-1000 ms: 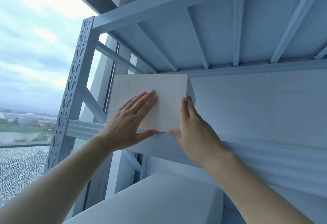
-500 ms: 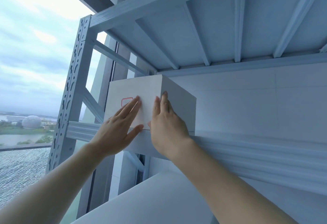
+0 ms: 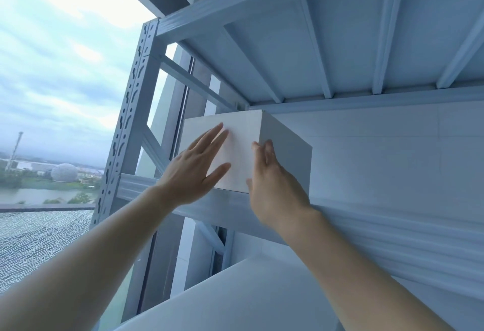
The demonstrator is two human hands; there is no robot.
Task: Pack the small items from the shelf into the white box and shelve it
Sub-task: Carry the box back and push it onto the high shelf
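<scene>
The white box (image 3: pixel 285 147) stands closed on the upper shelf (image 3: pixel 230 205) of the pale metal rack, at its left end, close to the corner post. My left hand (image 3: pixel 193 171) lies flat on the box's front face, fingers spread and pointing up. My right hand (image 3: pixel 275 189) rests at the box's front right edge, fingers straight against the face and thumb near the bottom corner. Neither hand grips anything. The small items are not in view.
The perforated corner post (image 3: pixel 123 131) rises left of the box, with diagonal braces behind it. Another shelf's ribbed underside (image 3: pixel 314 42) hangs just above the box. A lower shelf board (image 3: pixel 248 296) lies below my arms. A window (image 3: pixel 52 95) fills the left.
The box's front has swung from angled back toward me and sits slightly farther in on the shelf. My right hand slid from the front face to the right edge; the red mark is now covered.
</scene>
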